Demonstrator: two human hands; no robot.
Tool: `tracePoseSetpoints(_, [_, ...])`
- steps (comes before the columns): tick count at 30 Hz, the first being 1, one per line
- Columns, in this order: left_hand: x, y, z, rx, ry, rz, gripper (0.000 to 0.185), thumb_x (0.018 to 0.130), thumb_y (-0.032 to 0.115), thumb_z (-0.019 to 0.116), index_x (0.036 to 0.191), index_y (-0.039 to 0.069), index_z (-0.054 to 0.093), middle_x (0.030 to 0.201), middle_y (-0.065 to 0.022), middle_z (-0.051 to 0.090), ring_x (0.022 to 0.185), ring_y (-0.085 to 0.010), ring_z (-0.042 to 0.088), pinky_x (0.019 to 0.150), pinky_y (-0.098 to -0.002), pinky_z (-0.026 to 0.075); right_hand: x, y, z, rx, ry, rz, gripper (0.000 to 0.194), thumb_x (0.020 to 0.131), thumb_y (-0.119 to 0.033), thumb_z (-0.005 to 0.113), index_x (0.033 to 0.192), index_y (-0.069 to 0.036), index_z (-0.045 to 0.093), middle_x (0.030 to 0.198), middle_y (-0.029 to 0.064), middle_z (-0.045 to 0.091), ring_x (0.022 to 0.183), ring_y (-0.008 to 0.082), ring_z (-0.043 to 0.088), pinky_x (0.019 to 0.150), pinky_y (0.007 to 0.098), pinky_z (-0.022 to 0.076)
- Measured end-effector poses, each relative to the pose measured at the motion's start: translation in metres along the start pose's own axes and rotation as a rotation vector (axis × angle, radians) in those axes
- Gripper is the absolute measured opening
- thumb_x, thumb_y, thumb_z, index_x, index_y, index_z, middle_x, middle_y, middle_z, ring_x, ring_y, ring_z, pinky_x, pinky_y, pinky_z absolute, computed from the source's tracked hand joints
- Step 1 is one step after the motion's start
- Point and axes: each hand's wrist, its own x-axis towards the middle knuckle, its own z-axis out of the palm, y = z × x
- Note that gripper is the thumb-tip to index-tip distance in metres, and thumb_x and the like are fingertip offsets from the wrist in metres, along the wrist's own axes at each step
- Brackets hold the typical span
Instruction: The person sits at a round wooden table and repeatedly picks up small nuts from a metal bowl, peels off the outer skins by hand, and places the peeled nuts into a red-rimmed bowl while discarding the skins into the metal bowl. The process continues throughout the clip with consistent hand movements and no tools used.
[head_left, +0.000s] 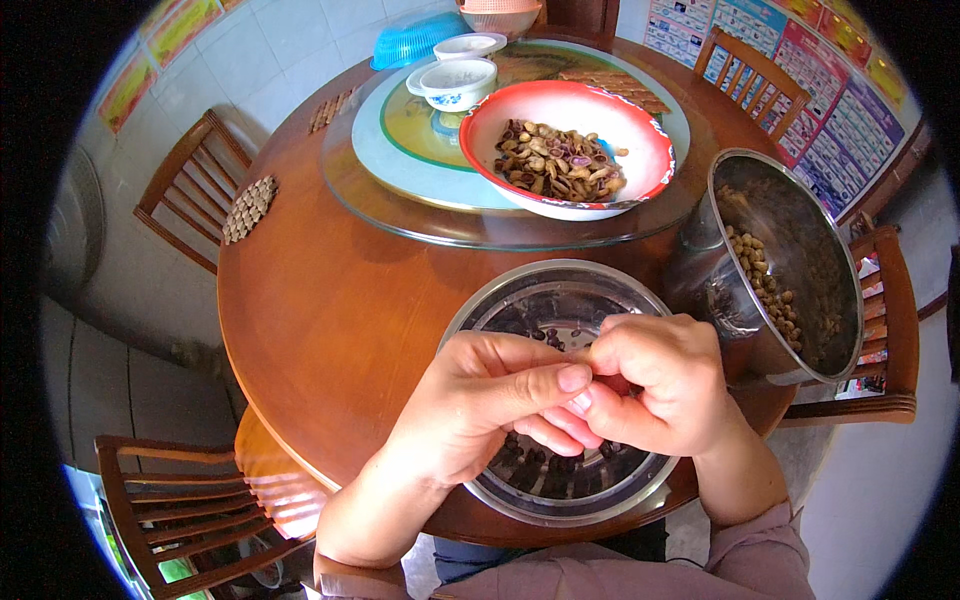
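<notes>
My left hand (487, 397) and my right hand (660, 382) meet fingertip to fingertip above a round stainless steel bowl (499, 289). Thumbs and forefingers pinch together; a bit of something light brown, perhaps a peanut, shows between them, mostly hidden by the fingers. Dark peanut kernels (551, 337) lie in the steel bowl. Beyond it, a red-rimmed enamel basin (645, 161) holds peanut shells (555, 161). At the right, a deep steel pot (701, 277) leans tilted, with unshelled peanuts (761, 285) inside.
The round wooden table (322, 315) carries a glass turntable (420, 229). White lidded bowls (457, 82), a blue plastic basket (416, 37) and a pink basket (501, 6) stand at the back. A woven mat (251, 208) lies left. Wooden chairs (191, 187) surround the table.
</notes>
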Motion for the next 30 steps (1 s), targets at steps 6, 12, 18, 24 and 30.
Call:
tracePoseSetpoints(6, [0.000, 0.000, -0.001, -0.055, 0.008, -0.049, 0.024, 0.078, 0.007, 0.060, 0.093, -0.012, 0.058, 0.077, -0.0183, 0.062, 0.068, -0.0245, 0.065, 0.060, -0.0303, 0.056, 0.003, -0.003, -0.001, -0.069, -0.073, -0.049, 0.011, 0.072, -0.007, 0.063, 0.071, -0.003, 0.053, 0.058, 0.0075, 0.049, 0.046, 0.0223, 0.050, 0.041, 0.0315, 0.0382])
tracePoseSetpoints(12, [-0.002, -0.006, 0.003, -0.002, 0.021, 0.024, 0.017, 0.077, -0.002, 0.056, 0.090, -0.012, 0.057, 0.075, -0.0153, 0.062, 0.067, -0.0196, 0.064, 0.059, -0.0264, 0.054, 0.001, -0.009, -0.004, -0.162, -0.144, -0.065, 0.016, 0.075, -0.012, 0.063, 0.071, -0.005, 0.049, 0.061, 0.0062, 0.048, 0.048, 0.0222, 0.051, 0.041, 0.0335, 0.0395])
tracePoseSetpoints(18, [-0.004, -0.008, 0.005, -0.003, 0.014, 0.090, 0.016, 0.074, -0.007, 0.056, 0.089, -0.012, 0.057, 0.075, -0.0137, 0.062, 0.066, -0.0166, 0.062, 0.058, -0.0244, 0.053, -0.003, -0.012, 0.000, -0.232, -0.101, -0.099, 0.021, 0.073, -0.013, 0.066, 0.067, -0.006, 0.046, 0.058, 0.0044, 0.043, 0.043, 0.0199, 0.048, 0.038, 0.0317, 0.0383])
tracePoseSetpoints(24, [-0.005, -0.007, 0.007, 0.062, 0.073, 0.122, 0.030, 0.066, -0.001, 0.053, 0.088, -0.021, 0.050, 0.075, -0.0236, 0.058, 0.061, -0.0320, 0.062, 0.053, -0.0394, 0.057, -0.003, -0.009, 0.004, -0.174, -0.037, -0.146, 0.014, 0.073, -0.010, 0.064, 0.071, -0.005, 0.052, 0.059, 0.0053, 0.045, 0.043, 0.0195, 0.048, 0.038, 0.0313, 0.0381])
tracePoseSetpoints(30, [-0.005, -0.004, 0.006, 0.084, 0.104, 0.132, 0.031, 0.066, -0.001, 0.048, 0.089, -0.020, 0.050, 0.076, -0.0246, 0.058, 0.062, -0.0324, 0.062, 0.053, -0.0411, 0.057, -0.002, -0.007, 0.008, -0.083, 0.040, -0.112, 0.009, 0.073, -0.005, 0.063, 0.079, -0.002, 0.057, 0.060, 0.0081, 0.049, 0.045, 0.0219, 0.049, 0.041, 0.0316, 0.0389])
